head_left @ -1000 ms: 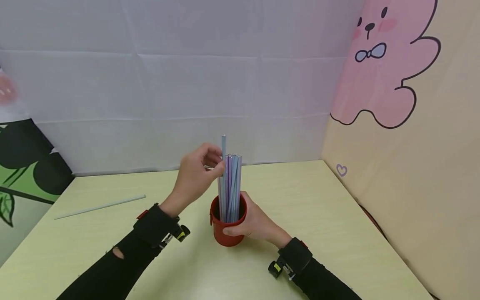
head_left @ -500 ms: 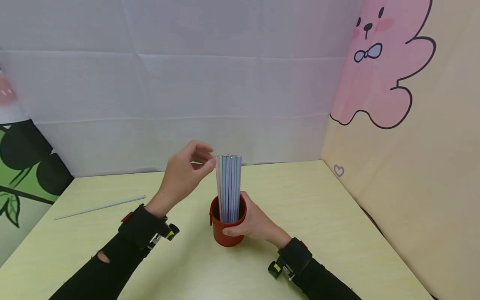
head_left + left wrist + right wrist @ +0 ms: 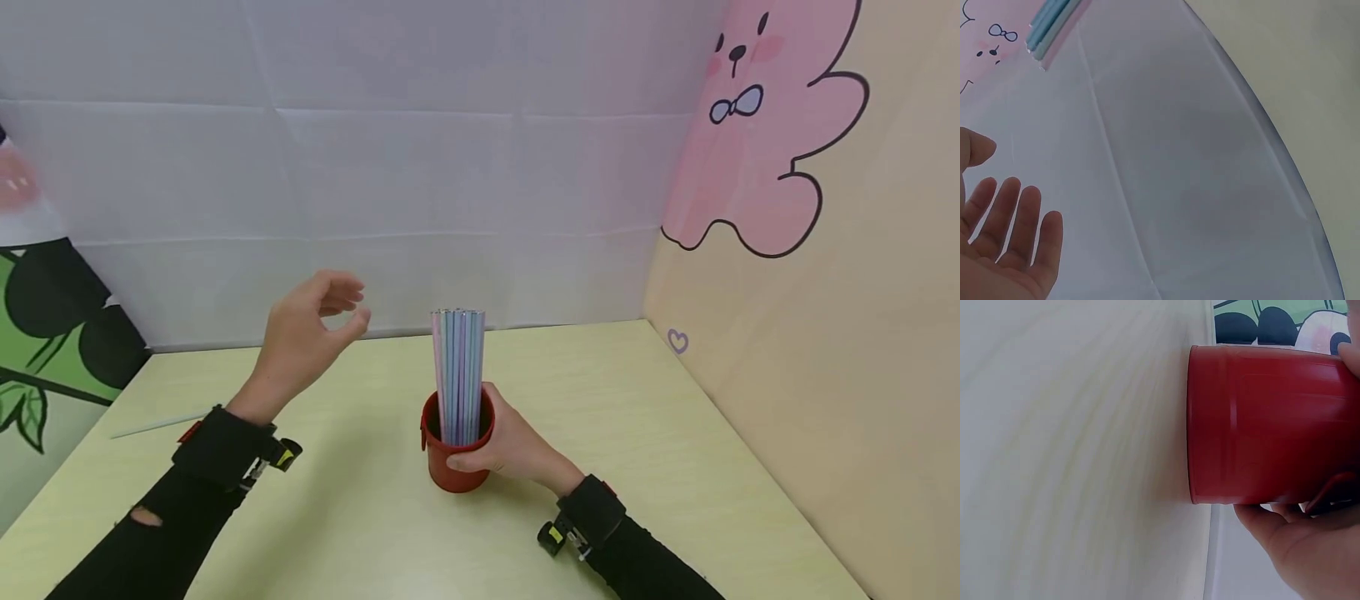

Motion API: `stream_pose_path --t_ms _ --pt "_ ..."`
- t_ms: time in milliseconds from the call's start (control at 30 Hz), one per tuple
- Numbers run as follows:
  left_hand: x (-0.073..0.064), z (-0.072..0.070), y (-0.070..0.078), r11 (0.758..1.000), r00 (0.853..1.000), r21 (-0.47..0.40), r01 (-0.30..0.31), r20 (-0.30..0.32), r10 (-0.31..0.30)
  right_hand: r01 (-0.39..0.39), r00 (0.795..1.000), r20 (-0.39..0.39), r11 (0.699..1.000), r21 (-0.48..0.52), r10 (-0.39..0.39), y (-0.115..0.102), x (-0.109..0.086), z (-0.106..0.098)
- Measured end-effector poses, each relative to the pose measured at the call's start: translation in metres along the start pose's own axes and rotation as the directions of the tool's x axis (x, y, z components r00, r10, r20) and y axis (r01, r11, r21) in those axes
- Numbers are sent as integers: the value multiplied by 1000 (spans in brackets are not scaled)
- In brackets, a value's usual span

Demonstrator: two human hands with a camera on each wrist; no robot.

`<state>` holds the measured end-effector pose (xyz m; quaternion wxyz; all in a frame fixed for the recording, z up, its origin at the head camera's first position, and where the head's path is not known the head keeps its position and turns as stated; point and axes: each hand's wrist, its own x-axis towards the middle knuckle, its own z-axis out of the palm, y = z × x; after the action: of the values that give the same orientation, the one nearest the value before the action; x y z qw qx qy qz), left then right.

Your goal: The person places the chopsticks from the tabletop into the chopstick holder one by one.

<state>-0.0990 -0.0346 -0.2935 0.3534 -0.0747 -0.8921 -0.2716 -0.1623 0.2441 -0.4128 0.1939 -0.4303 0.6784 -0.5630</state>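
Note:
A small red metal bucket stands on the table with a bundle of pastel drinking straws upright in it. My right hand grips the bucket from its right side, thumb across the front; the right wrist view shows fingers on either side of the red wall. To the left of the bucket, my left hand hovers in the air, fingers loosely bent and holding nothing. In the left wrist view its fingers are spread apart from the straw ends.
One pale straw lies on the table at the left, partly hidden behind the left wrist. A white cloth backdrop rises at the table's back edge. The right wall carries a pink bear drawing.
A second ago my left hand held a raised straw in the bundle. That straw now stands level with the others, and the hand has moved left, off the bundle. My right hand stays put.

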Motion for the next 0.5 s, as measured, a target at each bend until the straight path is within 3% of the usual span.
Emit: stream_pose_path --t_ms 233,500 --pt "-11 -15 -30 990 998 142 24 50 -31 8 1000 7 1000 0 -8 -1 -3 -2" --pt "-33 -23 -60 963 994 269 9 106 -39 24 999 23 1000 9 -24 -3 -7 -3"
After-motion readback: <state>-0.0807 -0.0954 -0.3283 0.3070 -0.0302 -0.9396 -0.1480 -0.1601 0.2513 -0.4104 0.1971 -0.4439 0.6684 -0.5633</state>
